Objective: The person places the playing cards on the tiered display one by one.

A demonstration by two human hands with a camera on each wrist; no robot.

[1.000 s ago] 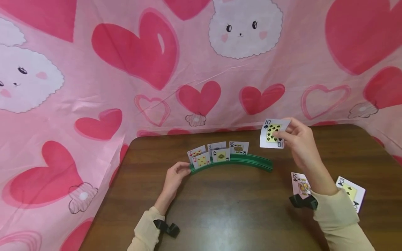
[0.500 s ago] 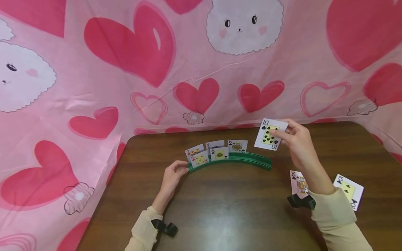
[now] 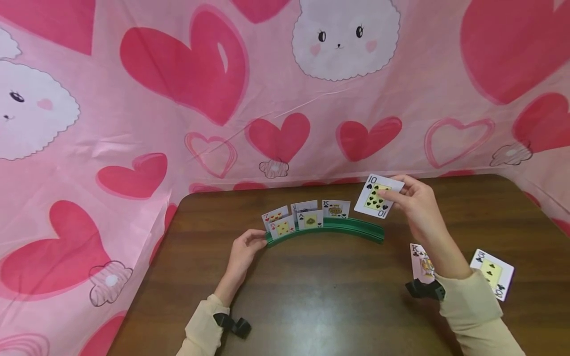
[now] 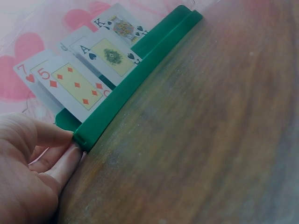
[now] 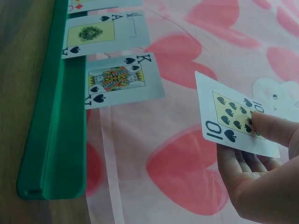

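Observation:
My right hand (image 3: 418, 205) pinches a ten of spades playing card (image 3: 378, 195), thumb on its face and fingers behind, raised past the right end of a curved green card holder (image 3: 360, 228). At the holder's left end my left hand (image 3: 245, 252) grips the tip between thumb and fingers. Standing in the front slot are a five of diamonds (image 4: 74, 85) and an ace of spades (image 4: 112, 55). Behind them stand a seven of hearts (image 4: 29, 74), a mostly covered card (image 3: 304, 204) and a king of spades (image 5: 119, 80).
A king of clubs (image 3: 420, 264) lies on the brown table (image 3: 320, 296), partly covered by the right wrist. Another clubs card (image 3: 493, 272) lies beside the right sleeve. A pink heart-patterned cloth (image 3: 267, 89) hangs behind the table.
My right hand has brought the ten of spades leftward and slightly down, nearer the holder, and the card has tilted. My left hand keeps its grip on the holder's end.

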